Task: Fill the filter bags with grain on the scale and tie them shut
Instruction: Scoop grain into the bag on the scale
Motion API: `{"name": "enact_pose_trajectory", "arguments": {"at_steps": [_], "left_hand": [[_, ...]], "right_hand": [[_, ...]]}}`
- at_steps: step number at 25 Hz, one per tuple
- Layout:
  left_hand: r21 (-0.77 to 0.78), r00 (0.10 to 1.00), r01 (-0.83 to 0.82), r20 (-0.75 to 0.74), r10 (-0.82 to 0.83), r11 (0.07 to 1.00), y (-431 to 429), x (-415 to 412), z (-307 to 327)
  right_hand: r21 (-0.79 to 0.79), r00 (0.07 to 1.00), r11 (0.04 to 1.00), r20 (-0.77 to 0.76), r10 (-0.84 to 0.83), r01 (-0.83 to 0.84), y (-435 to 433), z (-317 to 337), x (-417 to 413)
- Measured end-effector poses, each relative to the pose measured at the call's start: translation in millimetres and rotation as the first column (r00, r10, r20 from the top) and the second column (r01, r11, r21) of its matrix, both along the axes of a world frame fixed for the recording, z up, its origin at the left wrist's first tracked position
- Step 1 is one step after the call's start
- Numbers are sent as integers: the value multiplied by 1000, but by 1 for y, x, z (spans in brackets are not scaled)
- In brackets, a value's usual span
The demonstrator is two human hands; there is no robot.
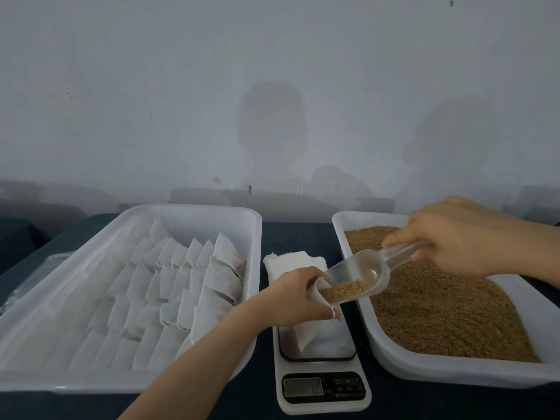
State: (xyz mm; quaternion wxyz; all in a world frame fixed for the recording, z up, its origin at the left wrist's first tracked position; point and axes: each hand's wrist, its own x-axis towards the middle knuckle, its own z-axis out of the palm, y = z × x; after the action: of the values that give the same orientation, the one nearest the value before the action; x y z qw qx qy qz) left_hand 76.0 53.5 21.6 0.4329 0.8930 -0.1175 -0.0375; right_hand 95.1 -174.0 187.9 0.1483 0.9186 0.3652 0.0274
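My left hand [292, 297] grips the open mouth of a white filter bag [315, 333] that stands on the white scale [321, 389]. My right hand [454, 234] holds the handle of a clear plastic scoop [360, 275]. The scoop tilts down to the left, its lip at the bag's mouth, with brown grain lying in its front end. To the right, a white tray holds a deep layer of grain [439, 310]. A stack of flat empty bags [292, 262] lies just behind the scale.
A large white tray [151, 380] on the left holds several rows of filled white bags [181, 286]. The grain tray's rim [454, 374] sits close beside the scale. A dark blue cloth [263, 404] covers the table, and a pale wall rises behind.
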Motion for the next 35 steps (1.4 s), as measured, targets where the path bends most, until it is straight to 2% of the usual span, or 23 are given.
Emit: {"name": "enact_pose_trajectory", "arguments": {"at_steps": [6, 10, 15, 18, 24, 31, 33, 35], "left_hand": [[-27, 1000, -30, 1, 30, 999, 0, -1, 2], [-26, 999, -40, -15, 40, 999, 0, -3, 2], [-33, 998, -63, -30, 62, 997, 0, -3, 3], [-28, 998, -59, -27, 58, 998, 0, -4, 3], [-21, 997, -73, -20, 73, 997, 1, -4, 2], [-17, 998, -63, -8, 63, 998, 1, -2, 0], [-18, 998, -68, -13, 68, 998, 1, -2, 0], [-18, 997, -69, -15, 69, 997, 2, -2, -1]], "right_hand": [[-83, 980, 992, 167, 108, -95, 14, 6, -10], [-183, 922, 973, 334, 196, -141, 29, 5, -26], [-241, 879, 961, 419, 228, -134, 40, 0, -46], [-247, 883, 964, 426, 199, -98, 38, -2, -47], [-161, 915, 986, 390, 103, -43, 23, -1, -37], [110, 887, 993, 452, -96, 51, -38, -8, 2], [95, 875, 983, 448, -184, 158, -58, -22, 19], [0, 870, 968, 438, -227, 252, -74, -43, 34]]}}
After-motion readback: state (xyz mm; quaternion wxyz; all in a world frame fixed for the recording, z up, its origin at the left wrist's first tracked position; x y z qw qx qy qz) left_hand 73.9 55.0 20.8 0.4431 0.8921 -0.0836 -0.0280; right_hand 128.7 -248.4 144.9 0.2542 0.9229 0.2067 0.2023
